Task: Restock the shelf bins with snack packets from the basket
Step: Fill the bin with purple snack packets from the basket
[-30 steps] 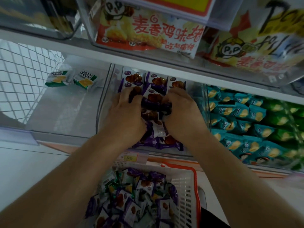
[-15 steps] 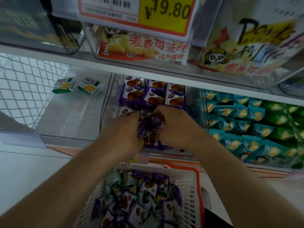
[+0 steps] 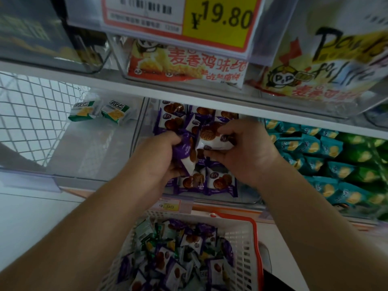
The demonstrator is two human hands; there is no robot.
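Both hands hover over the middle clear bin, which holds rows of purple-and-white biscuit packets. My left hand grips a bunch of purple packets. My right hand pinches one purple-and-white packet with its biscuit picture facing up, just above the rows at the bin's back. Below, the white basket with an orange rim holds several mixed purple and green packets.
The left bin holds two green-and-white packets at its back. The right bin is packed with teal packets and green ones. The shelf above carries large snack bags and a 19.80 price tag. A wire grid stands at left.
Both hands rose off the packet rows and drew back toward the bin's front. The left now grips a bunch of packets and the right has lifted a single one. My view tilted up.
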